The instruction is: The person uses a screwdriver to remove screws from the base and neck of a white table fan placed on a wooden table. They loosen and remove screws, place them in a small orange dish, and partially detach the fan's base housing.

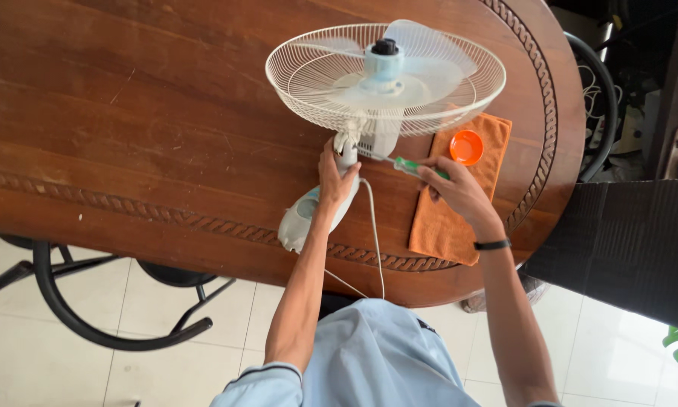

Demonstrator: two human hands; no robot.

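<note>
At the far left a dark metal chair frame (90,316) stood on the tiled floor, tucked partly under the round wooden worktop (128,113). On the worktop a small white table fan (377,83) lay tipped, its base (301,218) pointing toward the person and its open rear guard and pale blades facing up. The left hand (335,177) was clamped around the fan's neck, apparently to keep it from rolling. A white cord (373,241) ran off the near edge. The right hand (456,188) was closed on a green-handled screwdriver (414,168), its tip against the motor housing. Beneath that hand lay an orange cloth (448,226), and on it an orange dish (467,147), seemingly to keep small parts together.
</note>
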